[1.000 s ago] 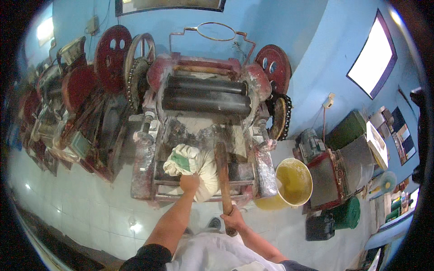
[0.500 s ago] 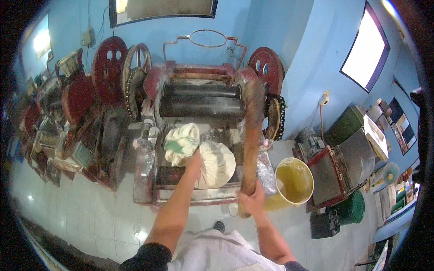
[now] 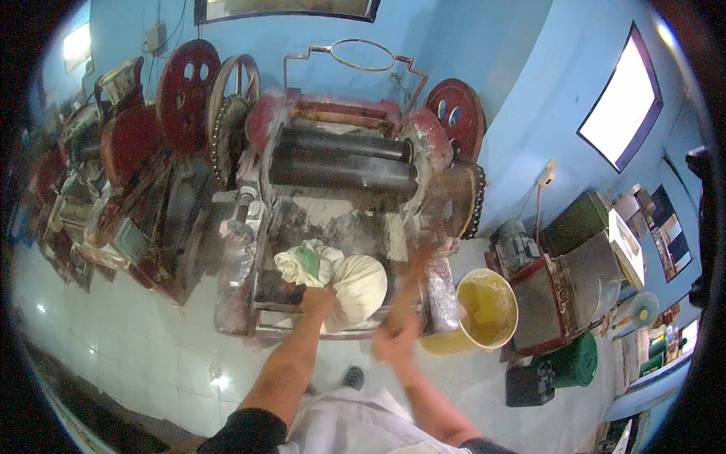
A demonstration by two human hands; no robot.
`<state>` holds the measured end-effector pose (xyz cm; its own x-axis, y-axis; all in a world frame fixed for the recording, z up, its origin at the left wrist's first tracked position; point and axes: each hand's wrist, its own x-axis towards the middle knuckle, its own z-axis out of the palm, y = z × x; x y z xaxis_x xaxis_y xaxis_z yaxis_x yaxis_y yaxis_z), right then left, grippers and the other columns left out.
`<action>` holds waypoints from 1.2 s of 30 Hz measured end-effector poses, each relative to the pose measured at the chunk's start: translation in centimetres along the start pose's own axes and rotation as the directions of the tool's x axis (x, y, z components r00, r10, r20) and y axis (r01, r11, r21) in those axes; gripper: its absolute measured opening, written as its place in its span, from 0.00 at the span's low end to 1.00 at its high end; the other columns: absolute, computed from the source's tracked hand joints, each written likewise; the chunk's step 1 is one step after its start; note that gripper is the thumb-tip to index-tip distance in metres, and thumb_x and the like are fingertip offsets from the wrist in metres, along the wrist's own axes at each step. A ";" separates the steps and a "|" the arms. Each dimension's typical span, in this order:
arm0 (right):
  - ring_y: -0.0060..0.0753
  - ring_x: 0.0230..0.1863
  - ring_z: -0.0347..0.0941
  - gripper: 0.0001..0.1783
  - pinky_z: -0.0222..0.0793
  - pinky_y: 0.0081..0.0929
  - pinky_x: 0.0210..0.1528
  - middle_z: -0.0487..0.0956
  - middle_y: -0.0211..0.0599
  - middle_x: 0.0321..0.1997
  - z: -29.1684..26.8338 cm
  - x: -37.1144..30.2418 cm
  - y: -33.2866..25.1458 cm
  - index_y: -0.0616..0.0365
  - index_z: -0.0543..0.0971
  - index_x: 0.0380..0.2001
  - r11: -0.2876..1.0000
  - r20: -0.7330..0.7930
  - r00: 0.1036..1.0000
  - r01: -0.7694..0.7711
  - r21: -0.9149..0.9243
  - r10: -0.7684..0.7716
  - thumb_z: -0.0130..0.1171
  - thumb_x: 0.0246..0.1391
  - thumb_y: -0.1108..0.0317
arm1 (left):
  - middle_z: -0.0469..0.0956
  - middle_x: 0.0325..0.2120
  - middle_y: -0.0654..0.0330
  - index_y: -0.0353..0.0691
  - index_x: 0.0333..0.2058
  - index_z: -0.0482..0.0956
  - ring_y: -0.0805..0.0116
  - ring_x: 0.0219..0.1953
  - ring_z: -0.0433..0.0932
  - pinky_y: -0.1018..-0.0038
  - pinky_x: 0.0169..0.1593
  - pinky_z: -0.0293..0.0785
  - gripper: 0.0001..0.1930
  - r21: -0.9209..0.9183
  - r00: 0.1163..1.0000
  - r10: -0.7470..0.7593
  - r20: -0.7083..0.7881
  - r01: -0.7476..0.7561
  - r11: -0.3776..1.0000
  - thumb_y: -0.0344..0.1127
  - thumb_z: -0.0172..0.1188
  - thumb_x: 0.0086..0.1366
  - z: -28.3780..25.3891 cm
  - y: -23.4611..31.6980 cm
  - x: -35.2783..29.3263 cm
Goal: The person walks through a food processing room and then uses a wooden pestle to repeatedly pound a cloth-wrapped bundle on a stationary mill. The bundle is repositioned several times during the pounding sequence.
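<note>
A stuffed cream cloth sack (image 3: 361,290) rests on the front part of a roller machine (image 3: 299,219). Its gathered top, marked with green, flops out to the left. Around the sack's neck, the fingers of my left hand (image 3: 316,303) are closed. My right hand (image 3: 396,337) is wrapped round the lower end of a wooden stick (image 3: 408,289), to the right of the sack. Motion smears the stick and that hand. The stick slants up and right, apart from the sack as far as the blur shows.
Black rollers (image 3: 342,165) span the machine's rear, with a chain wheel (image 3: 463,200) at its right. A yellow bucket (image 3: 511,321) stands by its front right corner. Farther right are a green bin (image 3: 578,359) and a boxy machine (image 3: 533,303). More machinery (image 3: 136,170) lines the left wall.
The wooden stick has swung down from upright beside the rollers, and my right hand has shifted left. The sack sits slightly lower in the picture, still in my left hand's grip.
</note>
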<state>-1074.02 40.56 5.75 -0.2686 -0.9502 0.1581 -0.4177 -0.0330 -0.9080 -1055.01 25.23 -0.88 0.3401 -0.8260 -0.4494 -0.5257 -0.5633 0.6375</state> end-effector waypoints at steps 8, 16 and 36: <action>0.49 0.46 0.77 0.32 0.71 0.42 0.50 0.80 0.52 0.40 -0.8 0.6 -1.5 0.64 0.74 0.49 0.978 0.209 0.964 -0.131 -0.164 0.165 0.72 0.42 0.60 | 0.84 0.41 0.46 0.35 0.38 0.85 0.48 0.46 0.83 0.57 0.53 0.75 0.24 0.118 1.000 -0.009 -0.021 0.011 0.993 0.54 0.62 0.56 -0.6 -0.4 -0.2; 0.31 0.42 0.76 0.18 0.73 0.29 0.46 0.78 0.38 0.41 -2.9 3.4 -13.0 0.61 0.74 0.46 0.918 -0.194 0.977 0.155 0.366 -0.087 0.65 0.51 0.72 | 0.83 0.41 0.45 0.35 0.40 0.84 0.47 0.45 0.83 0.59 0.50 0.77 0.27 0.194 0.995 0.094 0.030 -0.098 0.976 0.56 0.62 0.58 -0.6 -0.8 0.1; 0.33 0.39 0.77 0.30 0.73 0.32 0.45 0.79 0.39 0.37 -9.9 2.3 -11.0 0.63 0.68 0.50 0.963 -0.312 0.923 0.259 0.077 -0.224 0.70 0.44 0.73 | 0.78 0.48 0.47 0.29 0.53 0.73 0.53 0.46 0.78 0.61 0.49 0.74 0.22 -0.776 0.975 0.147 0.165 0.037 0.629 0.37 0.56 0.64 3.2 1.4 1.3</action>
<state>-1078.66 41.84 19.90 -0.4253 -0.7733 0.4702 -0.4053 -0.3018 -0.8629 -1057.80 23.47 -2.60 0.1251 -0.8854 -0.4478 0.2872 -0.3997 0.8705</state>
